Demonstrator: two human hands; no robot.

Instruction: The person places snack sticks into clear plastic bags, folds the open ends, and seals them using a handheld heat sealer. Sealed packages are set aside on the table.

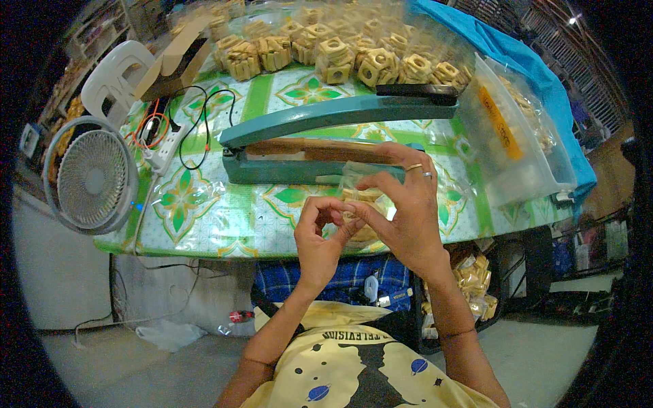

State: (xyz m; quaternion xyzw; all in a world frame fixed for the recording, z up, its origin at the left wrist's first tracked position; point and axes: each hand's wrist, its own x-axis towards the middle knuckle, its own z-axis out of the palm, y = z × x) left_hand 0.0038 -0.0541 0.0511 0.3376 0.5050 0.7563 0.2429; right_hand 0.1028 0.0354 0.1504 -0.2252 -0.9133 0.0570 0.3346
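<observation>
Near the table's front edge, both hands are closed on a small clear plastic bag (355,175) with tan flat pieces inside. My left hand (318,234) pinches the bag's near left side, fingertips bunched together. My right hand (411,217), with rings on a finger, grips it from the right, thumb meeting the left fingertips and the other fingers curved above. Just beyond them stands a teal bar heat sealer (299,173). Its long arm (320,111), with a black handle, is raised at the right end. My fingers cover part of the bag's contents.
Bags of tan pieces with round holes (335,58) crowd the table's far side. At right stands a translucent plastic bin (500,156) with an orange label. A small fan (92,173), a power strip (163,151) and cables occupy the left. Filled packets (473,282) lie below, right.
</observation>
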